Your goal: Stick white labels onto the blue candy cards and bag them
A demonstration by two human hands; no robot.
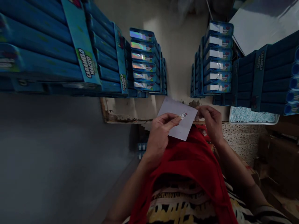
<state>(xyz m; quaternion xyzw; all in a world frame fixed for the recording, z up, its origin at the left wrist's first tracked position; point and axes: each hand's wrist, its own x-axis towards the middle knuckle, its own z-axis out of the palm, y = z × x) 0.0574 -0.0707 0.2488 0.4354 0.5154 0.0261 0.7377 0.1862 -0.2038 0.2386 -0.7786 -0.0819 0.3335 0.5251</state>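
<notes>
1 sheet [176, 107], over worktop [133, 109] near edge. L hand [160, 132], over sheet, pinches 1 shiny bit [184, 115] thumb-to-finger, prob. b/c it's too small for a full grip. R hand [212, 121] bunched at sheet's R corner, prob. steadying it; can't tell if gripping. Beyond sheet: 6 label ends facing in L stack [147, 60], 6 in R stack [219, 59], prob. split to leave arm room. R of sheet: 1 tray [254, 123].
</notes>
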